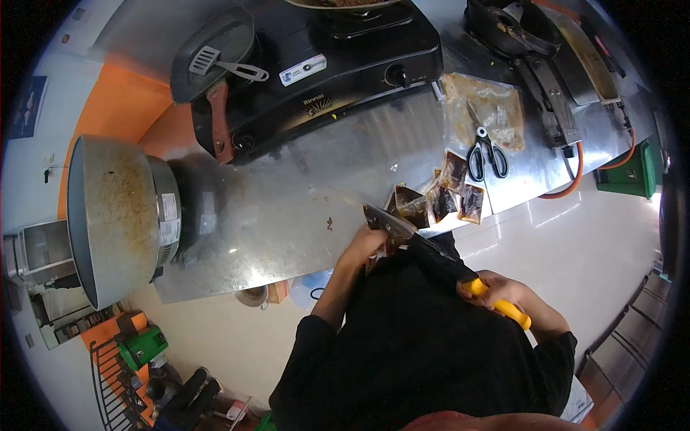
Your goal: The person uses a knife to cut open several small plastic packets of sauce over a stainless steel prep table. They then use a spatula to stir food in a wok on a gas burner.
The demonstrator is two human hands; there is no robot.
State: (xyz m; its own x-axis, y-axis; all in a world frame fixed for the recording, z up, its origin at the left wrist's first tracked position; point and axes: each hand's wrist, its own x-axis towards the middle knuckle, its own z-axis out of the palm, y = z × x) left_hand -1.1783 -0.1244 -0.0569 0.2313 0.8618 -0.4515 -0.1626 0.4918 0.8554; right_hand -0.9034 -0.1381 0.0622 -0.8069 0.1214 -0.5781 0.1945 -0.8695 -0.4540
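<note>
My right hand [498,291] is closed on the yellow handle of a large knife [391,223]. Its broad blade slants up and left across my front, its tip end over the steel counter's edge. At that end of the blade, my left hand [369,242] grips a small clear packet of dark brown sauce [375,261], partly hidden by the fingers and blade. Several like packets [412,207] lie in a loose pile just beyond the blade. Black-handled scissors [485,153] rest on a flat, stained plastic bag [488,108] behind the pile.
A black gas stove [323,81] spans the back of the steel counter [280,215]. On its left are a dark pan [237,32] and slotted spatula [242,70]. A large metal pot-like vessel [116,221] stands at left. Another burner [555,108] with an orange hose [577,178] is at right.
</note>
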